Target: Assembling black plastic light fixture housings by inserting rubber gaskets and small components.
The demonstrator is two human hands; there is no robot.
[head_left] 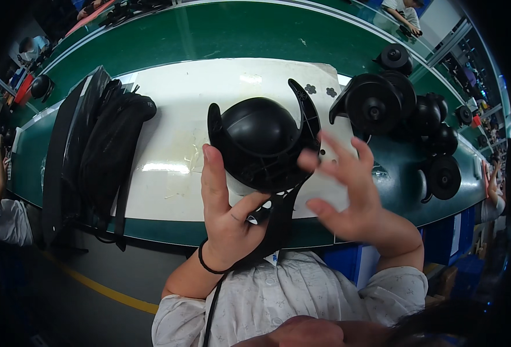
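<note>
In front of me, over the white sheet point(174, 133), is a black plastic dome-shaped part point(260, 124) with two curved horn-like arms rising from its sides. My left hand point(226, 220) grips its lower left, one finger stretched up along the side and the others bent under the near edge. A black strap-like band point(281, 222) hangs from the near side down towards my lap. To the right of the part, my right hand point(348, 188) has its fingers spread and partly blurred, with nothing seen in it. Whether a fingertip touches the part's right edge is unclear.
Black fabric pieces and a dark folded bundle point(116, 133) lie at the left of the green table point(209, 37). Several round black parts point(377, 107) are grouped at the right. Two dark flower-shaped pieces point(331, 91) lie on the sheet. Other people sit farther off.
</note>
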